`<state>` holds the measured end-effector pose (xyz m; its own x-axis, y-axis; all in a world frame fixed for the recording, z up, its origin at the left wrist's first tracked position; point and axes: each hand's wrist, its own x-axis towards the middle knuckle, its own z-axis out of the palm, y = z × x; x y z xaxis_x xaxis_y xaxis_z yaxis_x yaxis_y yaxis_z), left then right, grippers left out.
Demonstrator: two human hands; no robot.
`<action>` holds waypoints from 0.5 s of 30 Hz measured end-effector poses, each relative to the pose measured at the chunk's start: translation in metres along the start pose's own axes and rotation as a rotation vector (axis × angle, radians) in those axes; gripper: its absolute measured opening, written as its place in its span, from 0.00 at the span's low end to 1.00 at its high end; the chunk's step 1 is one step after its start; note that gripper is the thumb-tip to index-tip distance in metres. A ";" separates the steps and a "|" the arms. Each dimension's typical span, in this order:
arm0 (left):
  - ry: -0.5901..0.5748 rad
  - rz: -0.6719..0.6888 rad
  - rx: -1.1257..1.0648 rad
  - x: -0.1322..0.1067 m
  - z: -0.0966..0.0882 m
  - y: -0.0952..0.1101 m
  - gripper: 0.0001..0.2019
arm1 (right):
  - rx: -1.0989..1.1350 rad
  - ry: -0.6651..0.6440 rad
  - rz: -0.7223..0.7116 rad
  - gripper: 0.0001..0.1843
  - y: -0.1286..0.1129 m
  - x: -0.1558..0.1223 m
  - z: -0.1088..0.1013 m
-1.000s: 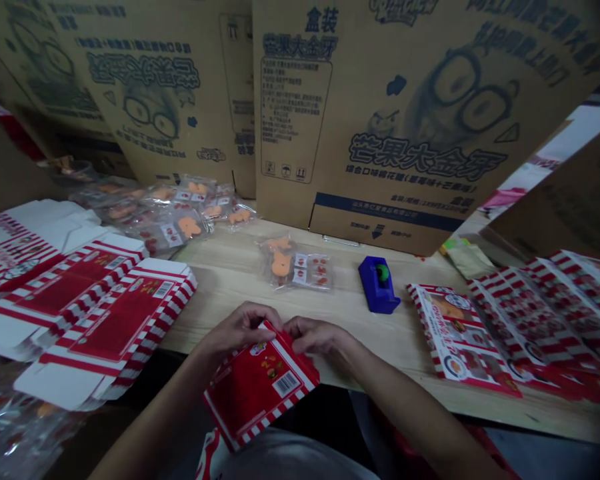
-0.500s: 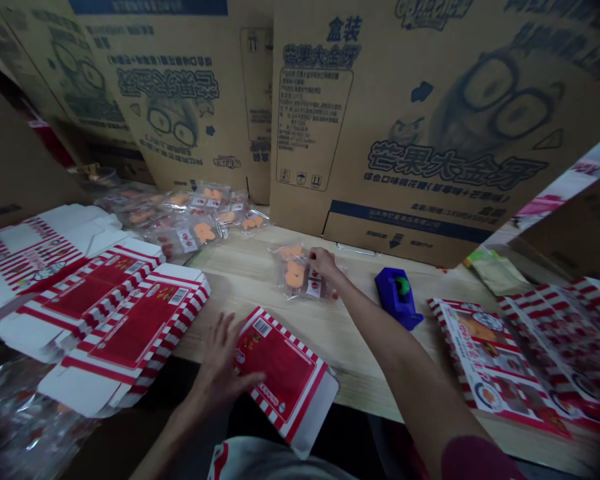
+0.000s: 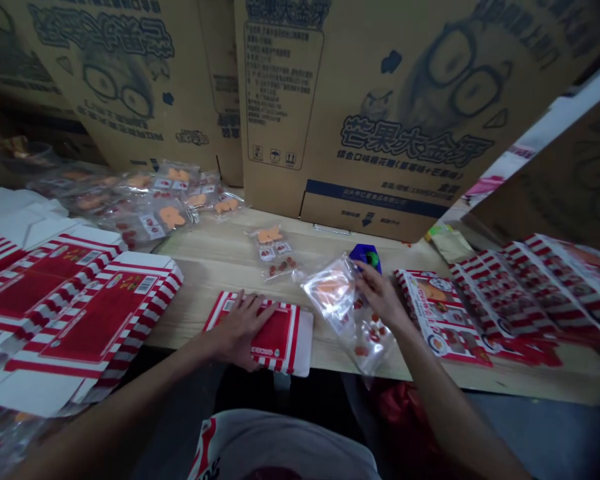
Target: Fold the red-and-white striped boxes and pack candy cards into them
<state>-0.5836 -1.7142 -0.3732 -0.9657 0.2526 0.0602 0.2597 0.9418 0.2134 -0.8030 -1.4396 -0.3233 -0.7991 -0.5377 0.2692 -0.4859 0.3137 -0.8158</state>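
My left hand (image 3: pixel 243 330) grips a red-and-white striped carton (image 3: pixel 285 330) at the table's front edge, fingers across its top and thumb by its near side. One end flap of that carton sticks out to the right. My right hand (image 3: pixel 377 293) is closed on the upper corner of a clear plastic candy bag (image 3: pixel 333 290), which hangs tilted just right of the carton. Orange and reddish-brown pieces show through the bag. Behind the carton lies another clear packet (image 3: pixel 275 250) with an orange piece and small brown ones.
A blue tape dispenser (image 3: pixel 365 255) sits behind my right hand. Filled striped boxes (image 3: pixel 445 313) stand in a row at right. Flat cartons (image 3: pixel 105 313) overlap at left, with candy packets (image 3: pixel 170 217) behind them. Large cardboard boxes (image 3: pixel 280 133) wall off the back.
My right hand has come from the packets at the back toward the front right, now with a plastic bag. The carton under my left hand has turned nearly level with the table edge.
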 end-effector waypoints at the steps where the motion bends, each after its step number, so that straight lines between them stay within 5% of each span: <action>1: 0.046 -0.061 0.020 0.001 0.000 0.003 0.60 | -0.026 -0.020 0.001 0.22 0.003 -0.012 -0.004; 5: 0.151 -0.218 0.079 0.005 0.000 0.019 0.55 | -0.270 -0.053 -0.047 0.22 0.005 -0.039 -0.006; 12: 0.211 -0.276 0.107 0.006 0.003 0.028 0.55 | -0.413 -0.055 -0.079 0.25 0.005 -0.033 -0.010; 15: 0.223 -0.266 0.113 0.008 0.001 0.030 0.55 | -0.329 -0.300 -0.157 0.25 -0.008 -0.034 -0.002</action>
<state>-0.5831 -1.6834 -0.3674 -0.9718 -0.0475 0.2312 -0.0147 0.9898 0.1417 -0.7725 -1.4222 -0.3247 -0.5928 -0.7857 0.1766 -0.7177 0.4159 -0.5586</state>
